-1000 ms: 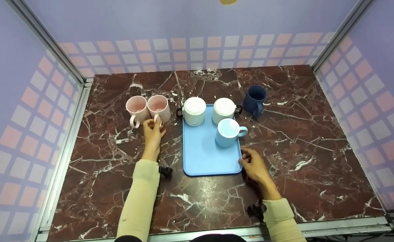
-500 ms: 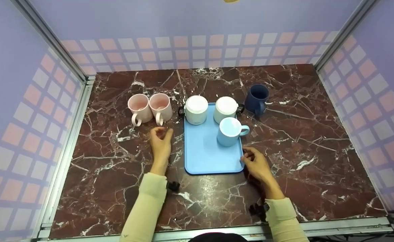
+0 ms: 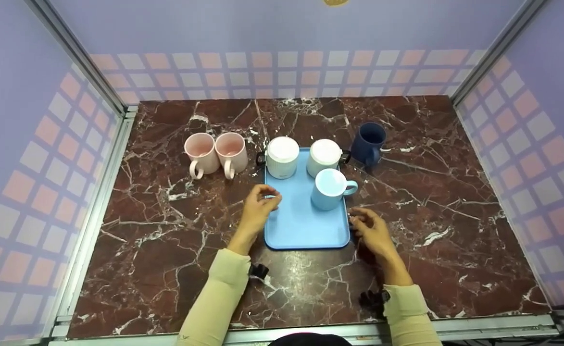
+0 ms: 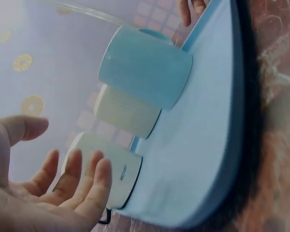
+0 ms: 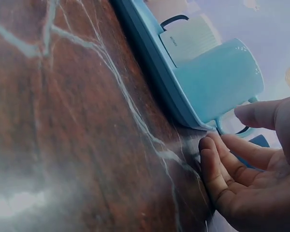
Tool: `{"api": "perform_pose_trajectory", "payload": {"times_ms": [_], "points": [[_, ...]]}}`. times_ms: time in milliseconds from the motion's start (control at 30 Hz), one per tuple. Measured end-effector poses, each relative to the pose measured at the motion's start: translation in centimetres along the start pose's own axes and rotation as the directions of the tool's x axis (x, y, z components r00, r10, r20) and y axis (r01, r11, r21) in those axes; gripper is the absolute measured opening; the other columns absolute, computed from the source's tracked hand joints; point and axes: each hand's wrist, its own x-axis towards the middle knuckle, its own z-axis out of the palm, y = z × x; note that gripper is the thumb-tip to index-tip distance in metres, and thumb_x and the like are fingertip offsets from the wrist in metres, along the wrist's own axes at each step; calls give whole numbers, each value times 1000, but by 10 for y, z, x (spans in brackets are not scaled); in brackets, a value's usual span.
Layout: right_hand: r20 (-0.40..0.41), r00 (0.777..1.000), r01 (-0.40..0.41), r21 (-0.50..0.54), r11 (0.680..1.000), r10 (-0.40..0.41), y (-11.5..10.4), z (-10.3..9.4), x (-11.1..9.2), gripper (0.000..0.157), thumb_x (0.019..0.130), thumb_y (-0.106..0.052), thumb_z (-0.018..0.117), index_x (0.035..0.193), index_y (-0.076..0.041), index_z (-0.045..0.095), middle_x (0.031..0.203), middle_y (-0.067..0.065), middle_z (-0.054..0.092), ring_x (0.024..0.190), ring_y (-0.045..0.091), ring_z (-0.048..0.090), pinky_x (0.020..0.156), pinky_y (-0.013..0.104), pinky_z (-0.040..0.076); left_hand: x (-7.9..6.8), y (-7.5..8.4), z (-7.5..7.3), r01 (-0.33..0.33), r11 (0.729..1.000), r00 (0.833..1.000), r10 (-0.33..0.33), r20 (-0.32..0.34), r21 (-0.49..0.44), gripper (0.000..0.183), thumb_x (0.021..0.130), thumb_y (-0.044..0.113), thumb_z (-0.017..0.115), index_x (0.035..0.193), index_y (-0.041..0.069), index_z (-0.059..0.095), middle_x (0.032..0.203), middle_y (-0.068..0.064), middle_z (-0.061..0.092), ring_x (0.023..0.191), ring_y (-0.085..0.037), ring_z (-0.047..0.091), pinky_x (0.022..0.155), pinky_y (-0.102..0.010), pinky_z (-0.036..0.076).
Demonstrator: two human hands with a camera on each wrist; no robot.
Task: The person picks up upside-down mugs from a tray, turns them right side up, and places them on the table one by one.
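My left hand (image 3: pixel 257 211) is over the left edge of a light blue tray (image 3: pixel 301 231), its fingers loosely bent and holding nothing. In the left wrist view the thumb stands well apart from the fingers. My right hand (image 3: pixel 372 235) lies beside the tray's right edge with relaxed fingers, fingertips close to the rim and nothing held. At the tray's far end are two white cups, a left one (image 3: pixel 282 158) and a right one (image 3: pixel 323 159), with black handles pointing outward. A light blue mug (image 3: pixel 327 194) sits in front of the right cup, handle to the right.
Two pink mugs, one (image 3: pixel 202 154) beside the other (image 3: pixel 232 154), stand left of the tray with handles toward the front. A navy mug (image 3: pixel 369 145) stands behind the tray's right side. Purple walls enclose the dark red marbled table (image 3: pixel 455 230) at the back and sides.
My left hand has left the handle of the right pink mug and moved right and toward me, to the tray's left edge. My right hand has barely shifted.
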Motion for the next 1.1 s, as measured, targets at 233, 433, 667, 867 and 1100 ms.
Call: {"api": "perform_pose_trajectory", "payload": {"times_ms": [233,433,667,867,1100], "points": [[-88,995,54,81,995,-47,0,-1,4,35,103,0,59,137,8,58,123,29,64,91,17,68,75,24,59,6,1,21,-1,997,991,-10,131,79,37,94,6,71,125,-8,56,120,-21,64,95,-22,70,80,-25,56],[-102,992,80,75,994,-72,-10,-3,9,44,104,-6,59,146,2,53,137,30,58,99,22,72,82,33,63,11,1,38,23,986,978,-57,202,165,50,96,14,73,138,-4,53,137,-26,57,113,-33,69,84,-32,56],[-67,992,113,65,991,-108,-24,-4,19,56,103,-2,57,157,-2,40,156,25,46,133,41,55,92,24,58,14,-1,54,32,955,966,-105,234,295,73,94,26,77,155,9,42,155,-18,45,134,-39,55,106,-46,54],[-27,992,128,59,990,-126,-30,0,27,60,101,5,56,158,-2,38,156,25,45,140,41,47,99,32,57,15,1,66,38,930,949,-148,277,364,87,93,29,79,163,18,30,164,-12,37,144,-38,47,112,-50,48],[-20,996,91,55,994,-90,-34,9,30,62,99,5,55,158,-8,41,144,29,55,111,29,62,82,31,59,20,-5,76,9,917,945,-138,296,399,90,93,31,79,165,19,26,164,-11,38,139,-36,51,112,-51,47]]}}
